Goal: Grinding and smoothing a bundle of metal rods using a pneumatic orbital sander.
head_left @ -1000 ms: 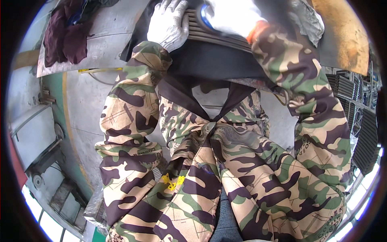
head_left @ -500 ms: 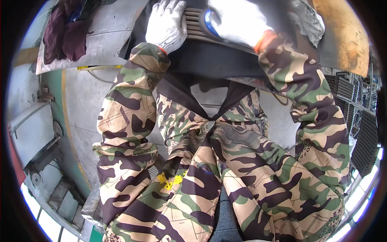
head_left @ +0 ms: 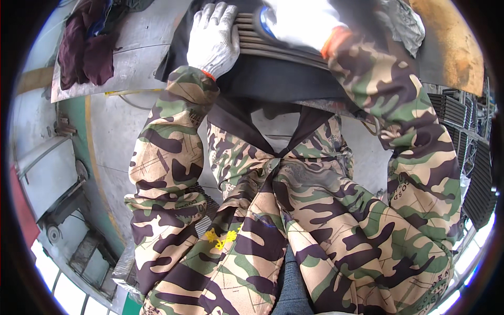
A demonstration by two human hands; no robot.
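Observation:
Near the upper edge, a grey slatted metal piece (head_left: 252, 43) lies on a black sheet (head_left: 283, 79) over the table. My left hand (head_left: 214, 42), in a white knit glove, rests flat on the left end of the slats with its fingers stretched out. Farther right, my right hand (head_left: 302, 23), gloved in white too and smeared by motion, is closed over a round blue-edged tool (head_left: 266, 22) held against the slats. The glove hides most of that tool, so its exact kind cannot be made out. The slats' right part disappears under my right hand and sleeve.
Dark maroon cloth (head_left: 97, 58) lies on the metal tabletop (head_left: 139, 55) at the left. Crumpled grey cloth (head_left: 404, 26) sits at the right, beside a rust-stained board (head_left: 449, 42). Stacks of dark slatted pieces (head_left: 475, 173) stand on the far right.
My right hand has slid a little left and away along the slats with the blue-edged tool. The left hand stays flat on the slats; the whole view has shifted slightly.

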